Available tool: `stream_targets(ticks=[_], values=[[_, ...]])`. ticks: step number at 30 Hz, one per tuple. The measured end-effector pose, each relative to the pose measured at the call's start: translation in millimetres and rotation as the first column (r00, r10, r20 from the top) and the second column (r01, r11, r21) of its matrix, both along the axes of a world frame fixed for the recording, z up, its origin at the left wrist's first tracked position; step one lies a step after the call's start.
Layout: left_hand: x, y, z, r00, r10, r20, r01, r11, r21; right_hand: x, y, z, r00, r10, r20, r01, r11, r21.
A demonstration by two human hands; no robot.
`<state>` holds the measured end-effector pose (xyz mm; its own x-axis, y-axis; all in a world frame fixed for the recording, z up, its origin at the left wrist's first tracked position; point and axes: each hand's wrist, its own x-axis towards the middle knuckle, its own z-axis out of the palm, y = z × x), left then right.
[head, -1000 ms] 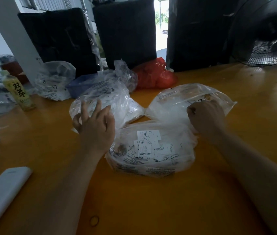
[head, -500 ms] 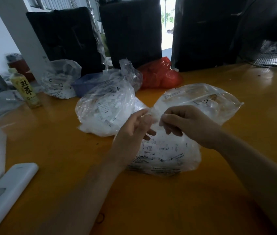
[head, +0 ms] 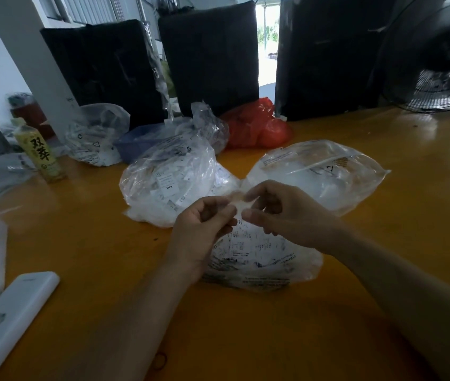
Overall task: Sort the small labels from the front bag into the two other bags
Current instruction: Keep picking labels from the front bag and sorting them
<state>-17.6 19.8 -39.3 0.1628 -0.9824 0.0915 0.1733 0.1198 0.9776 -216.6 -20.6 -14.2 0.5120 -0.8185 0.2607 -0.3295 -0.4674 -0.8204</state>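
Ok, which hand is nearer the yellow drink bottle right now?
Left. The left hand is at the front bag's neck, right of the yellow bottle; the right hand is farther right, beyond it.

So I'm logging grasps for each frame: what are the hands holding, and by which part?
Both the left hand and right hand pinch the front bag by its gathered top edge.

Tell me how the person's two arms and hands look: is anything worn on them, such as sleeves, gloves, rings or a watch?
Both forearms are bare as far as the picture shows; no sleeve reaches into view. The left hand and the right hand wear no gloves. No ring, watch or bracelet shows on either.
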Motion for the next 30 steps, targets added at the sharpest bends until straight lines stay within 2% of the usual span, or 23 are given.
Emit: stream_targets(ticks=[4,7,10,12,14,16,18,20,23,26,30], values=[[0,0,-1,0.998,-0.023,0.051,0.022,0.999,0.031,2,-4,-3,0.992,-0.123,0.004,0.123,0.988,-0.098],[-1,4,3,0.996,-0.085,0.031,0.084,0.995,0.051,3,-3,-3,0.993,-0.115,-0.041,0.106,0.98,-0.168],[-3,4,5,0.998,-0.057,0.039,0.055,0.997,0.057,5,-3,-6,0.988,-0.14,-0.067,0.126,0.974,-0.186],[-1,4,6,1.0,-0.014,-0.022,0.016,0.998,0.067,6,-6,-7,0.974,-0.221,-0.045,0.21,0.963,-0.171],[2,3,6,0.993,0.022,-0.114,-0.012,0.997,0.082,3,-11,-8,0.951,-0.293,-0.092,0.266,0.936,-0.23],[4,2,6,0.982,0.033,-0.184,-0.017,0.996,0.087,-2,-14,-9,0.934,-0.287,-0.211,0.216,0.927,-0.305],[4,1,6,0.977,0.028,-0.209,-0.011,0.997,0.082,-3,-14,-12,0.906,-0.223,-0.361,0.096,0.936,-0.339],[4,1,6,0.972,0.025,-0.235,-0.009,0.997,0.072,0,-13,-15,0.864,-0.156,-0.478,-0.004,0.949,-0.316],[4,1,7,0.949,0.02,-0.314,0.0,0.998,0.066,4,-8,-17,0.806,-0.124,-0.579,-0.069,0.951,-0.301],[3,0,7,0.934,0.015,-0.358,0.008,0.998,0.063,5,-6,-15,0.8,-0.127,-0.587,-0.081,0.946,-0.315],[2,0,6,0.937,0.02,-0.348,-0.001,0.999,0.054,2,-9,-11,0.857,-0.12,-0.502,-0.054,0.947,-0.318]])
